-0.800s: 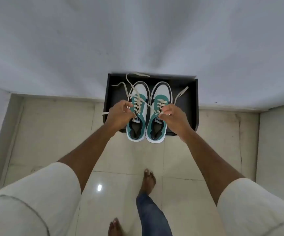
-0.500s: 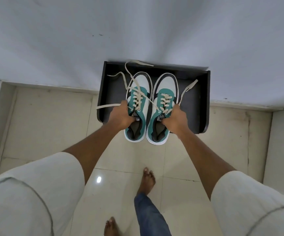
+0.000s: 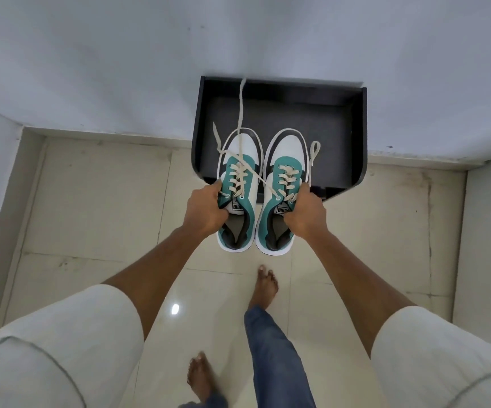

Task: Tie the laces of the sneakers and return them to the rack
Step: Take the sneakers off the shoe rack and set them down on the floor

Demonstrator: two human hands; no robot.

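Head view, looking down. Item one: left sneaker [image 3: 238, 184], teal and white with a dark collar and white sole, toe pointing away from the wearer, cream laces [image 3: 240, 119] threaded through the eyelets but untied, one loose end running up across the rack's back edge and another crossing over toward the neighbouring shoe. Item two: right sneaker [image 3: 282, 184], same colouring, set just beside the first with the two inner sides close together; its lace ends are also loose, one forming a small loop at the outer side of the toe. Both shoes are held in the air, toes over the front part of the rack, heels over the floor. Left hand [image 3: 204, 210] is clenched on the outer collar and tongue area of the left sneaker; right hand [image 3: 304, 214] is clenched likewise on the outer collar of the right sneaker. Black shoe rack [image 3: 341, 136], a shallow tray-like shelf with raised sides, stands against the pale wall [image 3: 238, 39]. Cream floor tiles [image 3: 91, 201] with dark grout lines and some scuff marks lie below, showing one bright light reflection. Bare forearms extend from white short sleeves [image 3: 56, 348]. One bare foot [image 3: 263, 287] steps forward under a blue jeans leg [image 3: 273, 348]; the other foot sits near the lower edge.
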